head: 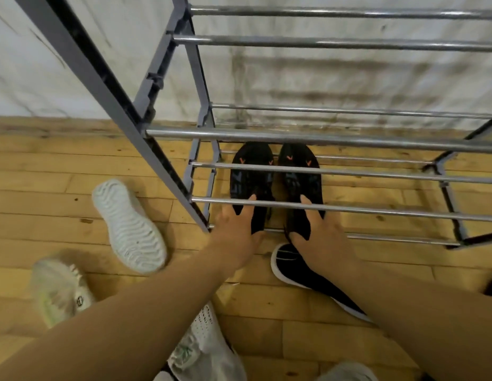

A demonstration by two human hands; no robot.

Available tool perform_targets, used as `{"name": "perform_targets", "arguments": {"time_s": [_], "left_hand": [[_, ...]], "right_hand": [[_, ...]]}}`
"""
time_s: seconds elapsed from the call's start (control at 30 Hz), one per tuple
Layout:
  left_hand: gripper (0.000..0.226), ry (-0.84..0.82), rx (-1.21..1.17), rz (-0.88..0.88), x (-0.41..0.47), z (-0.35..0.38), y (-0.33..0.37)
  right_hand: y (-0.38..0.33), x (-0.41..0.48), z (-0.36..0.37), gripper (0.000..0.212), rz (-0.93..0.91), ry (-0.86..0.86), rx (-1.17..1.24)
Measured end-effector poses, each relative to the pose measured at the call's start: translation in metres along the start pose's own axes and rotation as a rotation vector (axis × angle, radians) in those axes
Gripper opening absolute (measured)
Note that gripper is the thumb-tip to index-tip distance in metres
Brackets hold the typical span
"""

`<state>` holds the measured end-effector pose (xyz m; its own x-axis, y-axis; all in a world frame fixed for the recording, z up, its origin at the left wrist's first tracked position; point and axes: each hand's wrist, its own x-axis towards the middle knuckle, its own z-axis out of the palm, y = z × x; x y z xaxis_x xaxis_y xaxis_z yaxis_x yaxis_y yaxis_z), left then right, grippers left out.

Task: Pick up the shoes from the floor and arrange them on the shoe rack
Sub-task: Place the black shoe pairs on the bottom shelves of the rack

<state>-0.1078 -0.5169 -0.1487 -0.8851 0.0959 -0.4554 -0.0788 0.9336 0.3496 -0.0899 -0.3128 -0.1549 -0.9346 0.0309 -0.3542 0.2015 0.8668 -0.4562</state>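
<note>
Head cam, wide-angle, looks fwd + down, close over shoe rack (321, 140) lower rails & floor (47, 171).

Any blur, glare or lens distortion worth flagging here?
Head view: the wide lens splays the posts of the shoe rack; glare streaks its metal rails; the pale shoe at lower left is motion-blurred; the black shoes look sharper; light is even.

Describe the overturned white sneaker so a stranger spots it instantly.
Find the grey shoe rack, then the wooden floor left of its near-left post. The white sneaker there lies sole-up, wavy tread showing; the pale sneaker beside it shows its upper.
</note>
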Motion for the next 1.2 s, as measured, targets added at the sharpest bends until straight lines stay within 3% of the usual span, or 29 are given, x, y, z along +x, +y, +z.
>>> {"name": "perform_targets", "arguments": {"time_s": [0.3,0.53,0.77,0.83,1.0,1.1,1.2], "left_hand": [[0.08,0.252,-0.174,-0.117,-0.005,0.011,-0.015],[0.073,0.296,-0.16,0.023,-0.026,0.016,-0.034],[0.081,0.335,-0.106,0.014,-0.069,0.027,-0.034],[0.08,0.302,-0.138,0.048,-0.078,0.033,-0.034],[0.084,0.023,-0.152,0.223,-0.088,0.05,-0.022],[0.089,-0.061,-0.133,0.294,-0.085,0.058,-0.014],[0.093,-0.118,-0.092,0.327,-0.082,0.059,-0.006]], "right_hand": [[-0.047,0.004,0.02,0.085,-0.102,-0.064,0.167],[-0.047,0.002,0.021,0.085,-0.152,-0.091,0.148],[-0.023,-0.019,-0.007,0.096,-0.291,-0.193,0.136],[0.001,-0.036,-0.018,0.095,-0.31,-0.196,0.028],[0.081,-0.073,-0.031,0.098,-0.231,-0.236,-0.282],[0.107,-0.083,-0.031,0.096,-0.186,-0.272,-0.377],[0.109,-0.084,-0.036,0.106,-0.099,-0.319,-0.376]]}}
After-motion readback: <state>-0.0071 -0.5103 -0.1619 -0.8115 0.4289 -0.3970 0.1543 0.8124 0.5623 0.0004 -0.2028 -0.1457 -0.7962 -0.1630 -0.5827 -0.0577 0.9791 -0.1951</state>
